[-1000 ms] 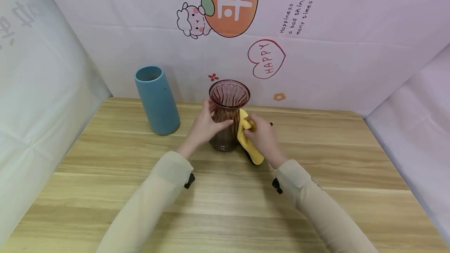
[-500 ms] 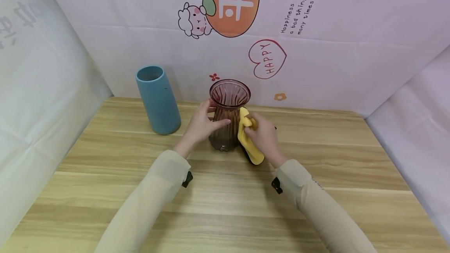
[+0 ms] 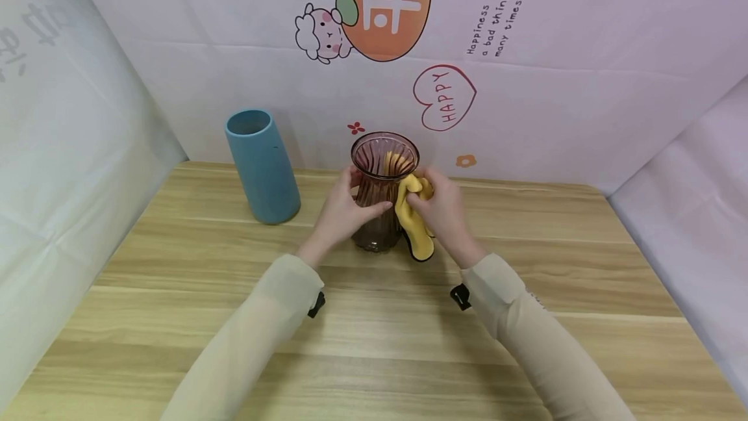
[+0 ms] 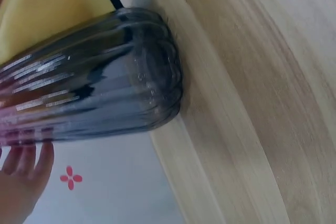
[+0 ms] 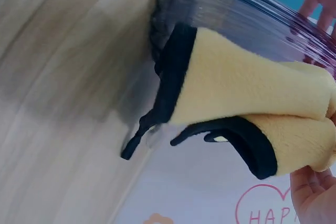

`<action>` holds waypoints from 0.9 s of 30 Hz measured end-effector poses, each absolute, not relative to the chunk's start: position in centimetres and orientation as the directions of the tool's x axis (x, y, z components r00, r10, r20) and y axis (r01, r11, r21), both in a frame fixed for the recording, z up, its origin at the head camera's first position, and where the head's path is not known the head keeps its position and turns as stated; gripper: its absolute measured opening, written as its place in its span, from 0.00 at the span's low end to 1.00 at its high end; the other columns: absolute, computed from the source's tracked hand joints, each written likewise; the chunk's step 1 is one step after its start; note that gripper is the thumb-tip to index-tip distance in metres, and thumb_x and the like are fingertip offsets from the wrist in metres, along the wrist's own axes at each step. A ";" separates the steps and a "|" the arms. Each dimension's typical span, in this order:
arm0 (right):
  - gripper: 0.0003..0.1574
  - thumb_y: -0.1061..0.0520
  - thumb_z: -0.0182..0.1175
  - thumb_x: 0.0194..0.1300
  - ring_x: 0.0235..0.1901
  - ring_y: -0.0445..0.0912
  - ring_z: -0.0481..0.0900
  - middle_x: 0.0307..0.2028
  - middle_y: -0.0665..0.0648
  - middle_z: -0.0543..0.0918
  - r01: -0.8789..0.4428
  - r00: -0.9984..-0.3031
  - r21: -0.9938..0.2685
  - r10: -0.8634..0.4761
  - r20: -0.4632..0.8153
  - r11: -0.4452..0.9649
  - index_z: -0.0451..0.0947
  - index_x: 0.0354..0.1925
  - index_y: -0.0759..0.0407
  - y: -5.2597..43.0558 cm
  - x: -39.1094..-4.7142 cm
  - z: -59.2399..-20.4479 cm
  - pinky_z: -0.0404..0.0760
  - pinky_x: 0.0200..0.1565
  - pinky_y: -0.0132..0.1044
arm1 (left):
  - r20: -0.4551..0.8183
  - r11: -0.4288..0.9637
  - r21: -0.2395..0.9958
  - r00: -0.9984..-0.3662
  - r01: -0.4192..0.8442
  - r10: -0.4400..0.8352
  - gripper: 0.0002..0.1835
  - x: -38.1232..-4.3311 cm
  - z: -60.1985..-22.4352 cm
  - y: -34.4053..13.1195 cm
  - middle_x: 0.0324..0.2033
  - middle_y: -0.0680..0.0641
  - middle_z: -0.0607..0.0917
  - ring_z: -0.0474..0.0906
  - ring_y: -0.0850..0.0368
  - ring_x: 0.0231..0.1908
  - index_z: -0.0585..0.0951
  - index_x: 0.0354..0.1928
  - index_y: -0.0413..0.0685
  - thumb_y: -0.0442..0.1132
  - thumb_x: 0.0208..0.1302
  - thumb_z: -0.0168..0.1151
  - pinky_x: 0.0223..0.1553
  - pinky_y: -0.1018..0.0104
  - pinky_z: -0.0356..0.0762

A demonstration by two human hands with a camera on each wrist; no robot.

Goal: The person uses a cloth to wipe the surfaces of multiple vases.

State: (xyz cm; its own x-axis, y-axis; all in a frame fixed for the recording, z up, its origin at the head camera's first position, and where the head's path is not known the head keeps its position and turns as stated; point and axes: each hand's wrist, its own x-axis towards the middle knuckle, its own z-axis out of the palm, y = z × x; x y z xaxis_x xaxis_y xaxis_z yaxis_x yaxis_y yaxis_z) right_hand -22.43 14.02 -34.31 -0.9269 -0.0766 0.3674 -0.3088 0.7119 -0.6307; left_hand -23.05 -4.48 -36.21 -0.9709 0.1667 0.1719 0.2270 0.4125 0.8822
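Observation:
A pinkish-purple ribbed glass vase (image 3: pixel 378 188) with a flared rim is upright near the back of the table. My left hand (image 3: pixel 339 216) grips its left side, thumb across the front and fingers around behind. At the vase's right side, just below the rim, my right hand (image 3: pixel 445 210) pinches a bunched yellow cloth (image 3: pixel 416 232) against the glass. The black-edged ends of the cloth (image 5: pixel 252 82) hang down in the right wrist view. The vase's ribbed base (image 4: pixel 152 72) shows close over the wood in the left wrist view.
To the left stands a tall blue vase (image 3: pixel 263 171). Behind the wooden table (image 3: pixel 362 343) hangs a printed white cloth backdrop (image 3: pixel 234 70), close to the glass vase. White fabric also walls off the left and right sides.
My right hand has moved up and toward the back along the vase with the yellow cloth, whose lower end has risen. The vase has shifted very slightly right in the left hand's grip.

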 end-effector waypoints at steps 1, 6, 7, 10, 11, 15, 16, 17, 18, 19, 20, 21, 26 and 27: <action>0.16 0.65 0.62 0.57 0.25 0.48 0.69 0.39 0.65 0.82 -0.305 -0.930 -0.625 -0.083 0.359 0.719 0.76 0.46 0.66 14.0 -22.4 -34.5 0.67 0.27 0.33 | 0.176 0.422 0.878 -0.972 0.226 0.155 0.46 -23.0 -36.2 -4.3 0.63 0.41 0.70 0.67 0.47 0.64 0.59 0.68 0.43 0.49 0.52 0.73 0.63 0.53 0.70; 0.19 0.63 0.63 0.58 0.26 0.47 0.72 0.41 0.64 0.82 -0.229 -0.966 -0.593 -0.107 0.234 0.772 0.75 0.49 0.64 14.2 -22.5 -36.0 0.70 0.27 0.33 | 0.178 0.452 0.867 -0.977 0.211 0.114 0.46 -22.8 -36.3 -3.9 0.63 0.42 0.70 0.67 0.47 0.64 0.58 0.68 0.43 0.49 0.52 0.72 0.63 0.51 0.70; 0.19 0.62 0.63 0.59 0.27 0.47 0.74 0.41 0.63 0.82 -0.202 -0.976 -0.589 -0.111 0.187 0.783 0.74 0.50 0.63 14.2 -22.5 -36.4 0.71 0.27 0.33 | 0.178 0.456 0.865 -0.978 0.208 0.108 0.45 -22.8 -36.3 -3.8 0.63 0.42 0.70 0.67 0.47 0.64 0.59 0.68 0.44 0.49 0.53 0.72 0.63 0.51 0.70; 0.21 0.61 0.61 0.62 0.31 0.47 0.77 0.44 0.63 0.81 -0.126 -0.991 -0.560 -0.125 0.041 0.819 0.73 0.54 0.63 14.5 -22.5 -37.8 0.74 0.29 0.33 | 0.172 0.471 0.861 -0.981 0.193 0.088 0.44 -22.6 -36.2 -3.6 0.63 0.43 0.70 0.68 0.47 0.64 0.60 0.66 0.45 0.50 0.52 0.72 0.63 0.49 0.70; 0.21 0.61 0.61 0.63 0.31 0.48 0.78 0.44 0.63 0.81 -0.108 -0.992 -0.550 -0.128 0.001 0.828 0.72 0.54 0.62 14.6 -22.5 -38.3 0.75 0.29 0.34 | 0.170 0.476 0.859 -0.982 0.187 0.080 0.44 -22.6 -36.2 -3.5 0.63 0.43 0.70 0.68 0.47 0.64 0.60 0.66 0.45 0.51 0.52 0.72 0.63 0.49 0.69; 0.21 0.61 0.61 0.63 0.32 0.48 0.78 0.46 0.63 0.80 -0.103 -0.990 -0.500 -0.139 -0.035 0.860 0.73 0.54 0.63 14.8 -22.6 -39.7 0.75 0.31 0.35 | 0.161 0.482 0.860 -0.986 0.166 0.053 0.44 -22.3 -36.2 -3.1 0.62 0.43 0.71 0.68 0.47 0.64 0.60 0.64 0.46 0.52 0.51 0.73 0.63 0.48 0.69; 0.20 0.61 0.62 0.62 0.31 0.48 0.78 0.45 0.63 0.80 -0.112 -0.990 -0.495 -0.143 -0.024 0.862 0.73 0.53 0.63 14.8 -22.6 -39.8 0.75 0.30 0.35 | 0.164 0.484 0.859 -0.985 0.167 0.049 0.44 -22.3 -36.2 -3.1 0.61 0.43 0.71 0.69 0.47 0.64 0.61 0.64 0.46 0.52 0.51 0.73 0.62 0.48 0.70; 0.20 0.61 0.62 0.62 0.30 0.48 0.77 0.43 0.63 0.81 -0.125 -0.989 -0.494 -0.149 -0.008 0.860 0.74 0.52 0.63 14.9 -22.6 -39.8 0.74 0.29 0.35 | 0.170 0.489 0.856 -0.984 0.170 0.046 0.43 -22.3 -36.1 -3.0 0.61 0.43 0.71 0.69 0.47 0.63 0.61 0.64 0.45 0.52 0.51 0.72 0.62 0.48 0.70; 0.19 0.62 0.62 0.61 0.29 0.47 0.76 0.42 0.63 0.81 -0.140 -0.988 -0.495 -0.154 0.012 0.858 0.74 0.52 0.63 15.0 -22.5 -39.6 0.73 0.28 0.35 | 0.175 0.496 0.851 -0.984 0.174 0.044 0.42 -22.2 -36.0 -3.0 0.61 0.43 0.72 0.69 0.47 0.63 0.61 0.64 0.45 0.52 0.52 0.72 0.61 0.48 0.71; 0.19 0.62 0.62 0.61 0.27 0.46 0.75 0.40 0.63 0.82 -0.154 -0.987 -0.494 -0.157 0.035 0.856 0.75 0.51 0.63 15.1 -22.5 -39.5 0.72 0.27 0.34 | 0.181 0.500 0.848 -0.983 0.178 0.042 0.42 -22.2 -36.0 -3.0 0.60 0.43 0.72 0.69 0.47 0.63 0.61 0.64 0.45 0.52 0.52 0.72 0.61 0.48 0.71; 0.19 0.62 0.62 0.61 0.26 0.46 0.75 0.39 0.63 0.82 -0.167 -0.986 -0.497 -0.160 0.057 0.852 0.75 0.51 0.63 15.1 -22.5 -39.2 0.72 0.27 0.33 | 0.189 0.509 0.841 -0.981 0.184 0.043 0.42 -22.2 -36.0 -3.1 0.60 0.42 0.71 0.70 0.46 0.62 0.61 0.64 0.44 0.52 0.53 0.71 0.61 0.48 0.71; 0.19 0.62 0.62 0.60 0.25 0.46 0.74 0.37 0.63 0.83 -0.181 -0.983 -0.500 -0.162 0.082 0.847 0.75 0.51 0.63 15.2 -22.5 -38.9 0.71 0.26 0.33 | 0.197 0.521 0.832 -0.979 0.191 0.044 0.42 -22.2 -35.9 -3.1 0.60 0.41 0.71 0.70 0.46 0.62 0.61 0.65 0.43 0.52 0.53 0.71 0.60 0.47 0.72; 0.20 0.62 0.62 0.59 0.20 0.43 0.69 0.43 0.65 0.84 -0.239 -0.967 -0.545 -0.146 0.209 0.804 0.76 0.51 0.64 14.9 -22.6 -36.7 0.68 0.24 0.31 | 0.223 0.550 0.807 -0.974 0.214 0.052 0.44 -22.2 -35.9 -3.1 0.59 0.39 0.69 0.70 0.45 0.59 0.60 0.66 0.41 0.52 0.53 0.71 0.57 0.48 0.74; 0.21 0.63 0.62 0.59 0.19 0.43 0.67 0.45 0.66 0.83 -0.250 -0.962 -0.558 -0.139 0.234 0.791 0.76 0.51 0.65 14.8 -22.6 -36.2 0.67 0.23 0.31 | 0.226 0.551 0.805 -0.973 0.217 0.053 0.44 -22.2 -35.9 -3.2 0.58 0.39 0.69 0.71 0.45 0.58 0.60 0.66 0.42 0.52 0.53 0.71 0.57 0.48 0.74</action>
